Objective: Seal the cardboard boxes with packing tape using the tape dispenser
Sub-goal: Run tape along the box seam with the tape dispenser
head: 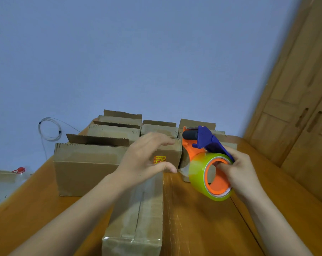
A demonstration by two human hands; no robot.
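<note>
Nearest us lies the sealed box (pixel 136 218), with the tape dispenser (pixel 206 143) held up off it at two o'clock.
At ten o'clock a larger box (pixel 86 167) stands on the counter (pixel 202 218), one flap up. Our left hand (pixel 147 157) hovers over the sealed box's far end, thumb and fingers spread apart, gripping nothing we can make out. Our right hand (pixel 241 174), at three o'clock, clamps the tape dispenser, fingers hooked through the tape roll (pixel 200 174). We judge the clear loose end, hard to see, may curl back and stick to itself; the cutting end also sits near our left hand.
</note>
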